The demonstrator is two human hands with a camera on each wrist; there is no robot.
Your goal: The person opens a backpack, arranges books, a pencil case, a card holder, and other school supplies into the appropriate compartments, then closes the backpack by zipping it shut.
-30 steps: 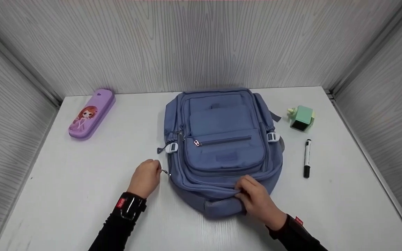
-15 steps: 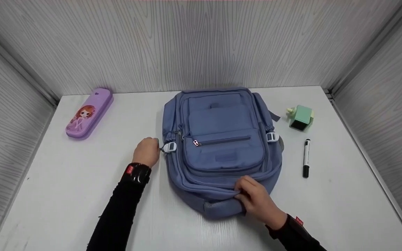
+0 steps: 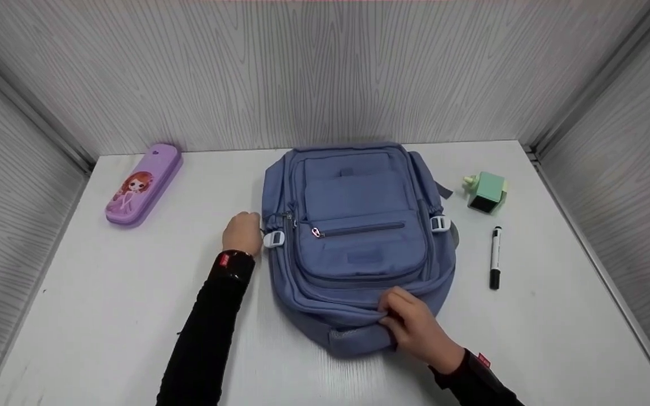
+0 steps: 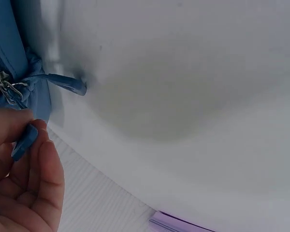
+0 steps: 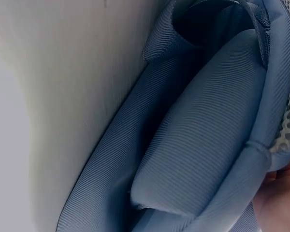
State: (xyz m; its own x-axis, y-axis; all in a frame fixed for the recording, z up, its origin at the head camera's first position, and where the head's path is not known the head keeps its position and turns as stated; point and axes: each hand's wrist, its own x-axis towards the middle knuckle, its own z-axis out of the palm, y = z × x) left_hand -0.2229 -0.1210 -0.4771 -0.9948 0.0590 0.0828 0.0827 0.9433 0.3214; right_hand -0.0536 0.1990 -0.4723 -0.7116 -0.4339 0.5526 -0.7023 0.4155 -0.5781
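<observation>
A blue backpack [image 3: 359,194] lies front side up on the white table in the head view. My left hand [image 3: 242,234] is at its left side, beside a white buckle [image 3: 273,239]. In the left wrist view, thumb and fingers pinch a blue zipper pull [image 4: 25,143], which hangs from a metal slider [image 4: 5,83] on the bag. My right hand [image 3: 415,330] grips the fabric at the backpack's near edge. Only part of that hand shows in the right wrist view, behind the bag's padded strap [image 5: 208,130].
A purple pencil case [image 3: 143,185] with a cartoon girl lies at the far left. To the right of the bag are a green box-shaped item [image 3: 487,190] and a white marker [image 3: 496,256] with black ends. Wood-grain panels [image 3: 325,73] enclose the table at the back and sides.
My left hand has moved away from me along the backpack's left side, from its lower part to the buckle, pulling the zipper pull along. The right hand keeps its grip at the near edge.
</observation>
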